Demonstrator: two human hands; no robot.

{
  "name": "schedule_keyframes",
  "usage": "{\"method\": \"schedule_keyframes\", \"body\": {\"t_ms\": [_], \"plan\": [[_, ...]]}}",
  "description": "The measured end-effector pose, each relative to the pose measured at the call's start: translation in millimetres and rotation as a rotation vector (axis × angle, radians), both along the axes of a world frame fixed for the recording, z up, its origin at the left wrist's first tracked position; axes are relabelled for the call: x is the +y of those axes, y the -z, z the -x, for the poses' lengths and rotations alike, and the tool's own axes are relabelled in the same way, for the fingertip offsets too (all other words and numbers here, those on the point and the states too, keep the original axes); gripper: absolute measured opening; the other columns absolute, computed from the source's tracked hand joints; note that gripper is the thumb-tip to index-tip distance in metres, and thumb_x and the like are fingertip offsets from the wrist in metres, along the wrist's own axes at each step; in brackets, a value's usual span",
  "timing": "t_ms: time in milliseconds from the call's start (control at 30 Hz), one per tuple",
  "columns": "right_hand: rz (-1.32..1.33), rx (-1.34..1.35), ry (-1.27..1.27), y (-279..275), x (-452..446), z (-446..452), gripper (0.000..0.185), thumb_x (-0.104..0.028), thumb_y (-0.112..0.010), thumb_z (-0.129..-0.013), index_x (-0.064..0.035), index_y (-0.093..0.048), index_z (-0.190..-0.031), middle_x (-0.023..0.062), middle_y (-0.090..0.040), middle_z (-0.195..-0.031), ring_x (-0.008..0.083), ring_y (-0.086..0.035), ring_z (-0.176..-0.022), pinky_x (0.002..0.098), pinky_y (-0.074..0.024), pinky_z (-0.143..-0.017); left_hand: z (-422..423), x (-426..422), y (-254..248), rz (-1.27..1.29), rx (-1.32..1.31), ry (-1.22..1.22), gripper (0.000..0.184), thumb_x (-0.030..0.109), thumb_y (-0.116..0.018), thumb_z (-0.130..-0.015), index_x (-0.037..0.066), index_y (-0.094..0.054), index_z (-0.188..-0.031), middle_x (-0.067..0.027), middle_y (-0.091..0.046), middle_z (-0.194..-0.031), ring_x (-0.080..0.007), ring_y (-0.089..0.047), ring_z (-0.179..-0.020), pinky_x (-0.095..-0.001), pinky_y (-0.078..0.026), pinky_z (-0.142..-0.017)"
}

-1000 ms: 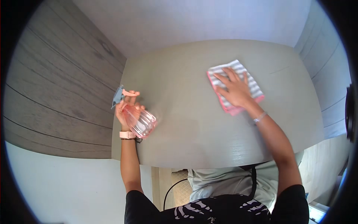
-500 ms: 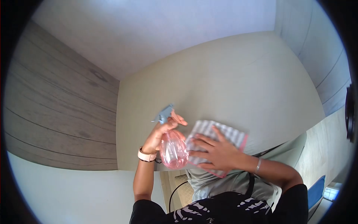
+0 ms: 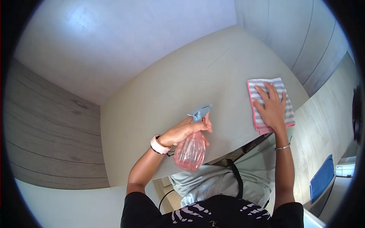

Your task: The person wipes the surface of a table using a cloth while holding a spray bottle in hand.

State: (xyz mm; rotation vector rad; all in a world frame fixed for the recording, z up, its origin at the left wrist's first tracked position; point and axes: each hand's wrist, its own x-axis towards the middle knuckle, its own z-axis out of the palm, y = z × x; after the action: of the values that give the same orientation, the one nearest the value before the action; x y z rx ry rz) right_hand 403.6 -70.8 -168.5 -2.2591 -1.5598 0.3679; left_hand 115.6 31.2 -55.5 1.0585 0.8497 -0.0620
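My left hand (image 3: 181, 132) is wrapped round the neck of a pink see-through spray bottle (image 3: 190, 152) with a grey-blue trigger head. The bottle is held over the near part of a beige table (image 3: 163, 91), its head pointing up. Far to the right, my right hand (image 3: 273, 110) lies flat with fingers spread on a folded grey-and-white striped cloth (image 3: 259, 84) with a pink edge. That cloth rests on the tabletop near its right end.
A wood-grain panel (image 3: 49, 125) borders the table on the left, a pale wall (image 3: 125, 38) at the back and a grey plank panel (image 3: 289, 34) at the right. A blue flat item (image 3: 321, 178) stands low at the right. My lap is against the front edge.
My right hand has slid the cloth from beside the bottle to the table's right end. My left hand has moved a little to the right with the spray bottle. The view has shifted.
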Motion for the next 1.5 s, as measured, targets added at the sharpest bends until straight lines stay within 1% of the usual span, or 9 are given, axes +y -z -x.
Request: {"method": "schedule_keyframes", "body": {"t_ms": [67,167,233,333,633,833,1167,1300,1500], "plan": [[0.002,-0.036,0.023,7,-1,2,0.054,-0.049,-0.054,-0.094,-0.0231,-0.052,-0.142,0.0094,-0.037,-0.155,0.0274,-0.029,-0.147,0.0606,-0.0064,-0.118,-2,-1,7,-0.006,-0.107,-0.076,0.024,0.02,-0.059,-0.094,0.002,-0.05,-0.106,-0.0105,-0.05,-0.11,-0.0205,-0.056,-0.112,-0.0425,-0.062,-0.075],[0.053,-0.065,0.026,6,-2,12,0.057,-0.052,-0.048,-0.097,-0.0217,-0.048,-0.145,0.0118,-0.033,-0.157,0.0286,-0.025,-0.148,0.0634,-0.005,-0.117,8,-9,2,-0.1,-0.16,-0.203,0.022,0.019,-0.057,-0.094,0.002,-0.05,-0.107,-0.0123,-0.05,-0.114,-0.0215,-0.054,-0.116,-0.0436,-0.062,-0.074],[0.048,-0.092,0.04,8,0,29,0.058,-0.052,-0.045,-0.098,-0.0199,-0.046,-0.147,0.0139,-0.03,-0.159,0.0299,-0.022,-0.149,0.066,-0.0029,-0.116,22,-15,-1,-0.164,-0.154,-0.246,0.023,0.019,-0.056,-0.093,0.002,-0.051,-0.108,-0.0153,-0.051,-0.117,-0.025,-0.06,-0.108,-0.0426,-0.062,-0.072],[0.029,-0.082,-0.041,7,10,67,0.06,-0.051,-0.041,-0.1,-0.0188,-0.041,-0.15,0.0171,-0.026,-0.16,0.0336,-0.019,-0.15,0.0708,-0.0003,-0.113,37,-29,-10,-0.29,-0.168,-0.488,0.035,0.022,-0.056,-0.089,-0.003,-0.049,-0.112,-0.0211,-0.051,-0.119,-0.0318,-0.068,-0.072,-0.0411,-0.061,-0.067],[-0.162,0.151,-0.814,-26,8,209,0.061,-0.053,-0.044,-0.097,-0.0217,-0.041,-0.15,0.0168,-0.028,-0.159,0.0335,-0.021,-0.15,0.0773,-0.0018,-0.109,67,-74,-17,-0.765,-0.23,-1.055,0.052,0.027,-0.053,-0.089,-0.009,-0.042,-0.124,-0.0248,-0.05,-0.123,-0.0317,-0.067,-0.065,-0.04,-0.061,-0.065],[-0.358,0.228,-0.86,-18,-33,185,0.056,-0.055,-0.053,-0.091,-0.0243,-0.055,-0.138,0.0081,-0.046,-0.15,0.0262,-0.035,-0.144,0.0717,-0.0081,-0.113,97,-87,-23,-0.954,-0.101,-1.056,0.055,0.029,-0.059,-0.091,-0.007,-0.039,-0.127,-0.022,-0.05,-0.122,-0.0287,-0.069,-0.068,-0.0371,-0.062,-0.065],[0.054,-0.033,-0.275,0,-2,19,0.057,-0.053,-0.049,-0.096,-0.0271,-0.047,-0.147,0.0094,-0.03,-0.16,0.0301,-0.024,-0.149,0.0642,-0.0032,-0.116,120,-81,-2,-1.018,-0.087,-1.079,0.054,0.028,-0.054,-0.092,-0.007,-0.04,-0.131,-0.0211,-0.051,-0.125,-0.027,-0.068,-0.072,-0.0399,-0.06,-0.072],[0.114,-0.102,-0.131,9,26,25,0.058,-0.052,-0.046,-0.098,-0.0258,-0.044,-0.149,0.0112,-0.026,-0.161,0.0312,-0.02,-0.15,0.0644,-0.0019,-0.116,123,-81,-1,-1.049,-0.103,-1.063,0.055,0.027,-0.055,-0.092,-0.006,-0.038,-0.132,-0.0213,-0.049,-0.127,-0.0274,-0.068,-0.072,-0.0404,-0.06,-0.072],[-0.073,-0.006,-0.72,-4,32,125,0.056,-0.054,-0.043,-0.099,-0.0285,-0.043,-0.149,0.0111,-0.027,-0.161,0.0306,-0.021,-0.15,0.0726,-0.0026,-0.111,128,-82,3,-1.093,-0.088,-1.038,0.057,0.025,-0.057,-0.091,-0.007,-0.035,-0.133,-0.0218,-0.046,-0.129,-0.0278,-0.066,-0.071,-0.0404,-0.058,-0.072]]}}
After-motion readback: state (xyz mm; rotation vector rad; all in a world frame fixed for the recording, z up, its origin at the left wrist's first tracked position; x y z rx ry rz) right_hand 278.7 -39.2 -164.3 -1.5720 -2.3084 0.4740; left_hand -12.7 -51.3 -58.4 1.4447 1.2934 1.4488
